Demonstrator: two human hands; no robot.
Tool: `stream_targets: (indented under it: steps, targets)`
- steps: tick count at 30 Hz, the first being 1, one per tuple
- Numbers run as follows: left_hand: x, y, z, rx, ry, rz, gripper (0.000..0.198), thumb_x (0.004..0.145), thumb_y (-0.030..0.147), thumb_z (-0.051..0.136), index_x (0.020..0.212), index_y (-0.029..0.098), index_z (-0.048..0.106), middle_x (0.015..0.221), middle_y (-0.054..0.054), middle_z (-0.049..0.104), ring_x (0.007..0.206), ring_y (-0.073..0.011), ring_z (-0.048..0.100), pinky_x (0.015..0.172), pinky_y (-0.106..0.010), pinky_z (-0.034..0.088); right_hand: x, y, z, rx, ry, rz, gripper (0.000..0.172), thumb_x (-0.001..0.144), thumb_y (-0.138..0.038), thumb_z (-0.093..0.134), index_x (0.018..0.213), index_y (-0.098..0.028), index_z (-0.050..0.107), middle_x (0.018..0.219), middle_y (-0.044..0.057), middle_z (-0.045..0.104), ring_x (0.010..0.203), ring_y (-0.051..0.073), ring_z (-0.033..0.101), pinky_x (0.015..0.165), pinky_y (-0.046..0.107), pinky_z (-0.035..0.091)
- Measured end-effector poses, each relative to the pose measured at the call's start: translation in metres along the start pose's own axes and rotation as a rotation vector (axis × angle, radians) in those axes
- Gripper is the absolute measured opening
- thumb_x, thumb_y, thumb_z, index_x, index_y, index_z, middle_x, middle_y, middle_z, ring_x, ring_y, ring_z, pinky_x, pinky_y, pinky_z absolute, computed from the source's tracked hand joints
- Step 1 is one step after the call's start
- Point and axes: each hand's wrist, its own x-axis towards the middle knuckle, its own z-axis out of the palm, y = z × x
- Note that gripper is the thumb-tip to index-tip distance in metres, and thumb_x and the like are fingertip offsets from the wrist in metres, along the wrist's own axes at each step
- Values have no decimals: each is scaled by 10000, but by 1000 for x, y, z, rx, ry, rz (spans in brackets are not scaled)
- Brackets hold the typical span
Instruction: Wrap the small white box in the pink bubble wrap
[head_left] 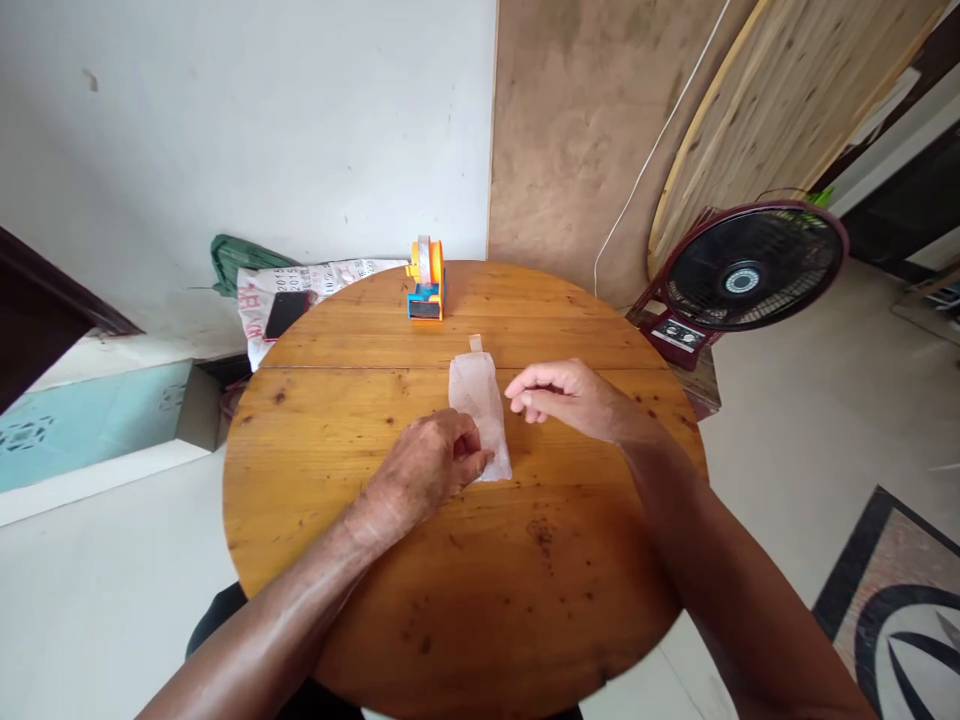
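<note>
Your left hand (431, 455) lies over the lower left edge of the white pouch (474, 385), fingers curled; whether it grips, I cannot tell. Your right hand (574, 395) is half open, loosely bent, just right of the pouch. The pouch lies flat mid-table (337, 440). Beyond it stands a tape dispenser (426, 303); a fan (750, 265) stands to the right.

Left hand (431, 455) hides part of white packet (472, 382); forearms (289, 610) cut off below.
</note>
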Motion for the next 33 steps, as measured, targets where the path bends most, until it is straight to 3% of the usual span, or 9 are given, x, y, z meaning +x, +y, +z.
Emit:
stream_targets:
  steps: [5,8,12,16,20,27,33]
  targets:
    - [-3,-3,4,-16,40,11,156,778,261,632,664,179,566,663,20,558,558,-93,446,539,-223,320,5,7,3,-154,-68,-77,181,819,-216,554,858,-177,727,820,6,696,718,127,597,657,239,431]
    - [-5,-3,6,-31,45,-32,128,769,290,647,812,186,585,629,47,533,521,-87,430,510,-214,313,6,11,14,-138,-58,-117,175,824,-232,571,861,-189,737,829,6,689,749,137,594,691,249,428]
    - [-6,-5,7,-11,73,-17,264,778,307,655,1006,186,603,632,51,534,513,-88,427,512,-213,320,4,13,18,-140,-21,-90,156,819,-214,582,858,-200,732,823,4,685,761,142,596,708,254,428]
    - [-5,-6,6,31,72,50,145,800,307,633,873,182,650,662,22,544,542,-90,432,529,-219,324,1,15,16,-136,-29,-74,154,823,-208,596,883,-203,738,842,13,681,763,140,601,705,253,435]
    - [-4,-5,5,34,48,58,118,799,298,632,812,183,653,659,21,532,548,-92,427,523,-221,314,2,19,20,-124,-31,-166,185,845,-216,600,958,-205,746,899,27,667,794,134,612,726,253,454]
    - [-6,-10,11,-42,86,31,491,797,292,629,1270,219,517,625,66,517,511,-89,435,526,-210,345,5,26,31,-200,-37,-243,209,889,-217,551,969,-211,744,953,39,658,857,139,618,787,260,459]
    - [-5,-8,8,13,75,54,279,802,283,631,1069,207,665,658,28,535,564,-100,454,534,-219,335,5,22,31,-225,-67,-184,217,882,-194,533,966,-184,732,947,47,649,794,131,595,717,250,442]
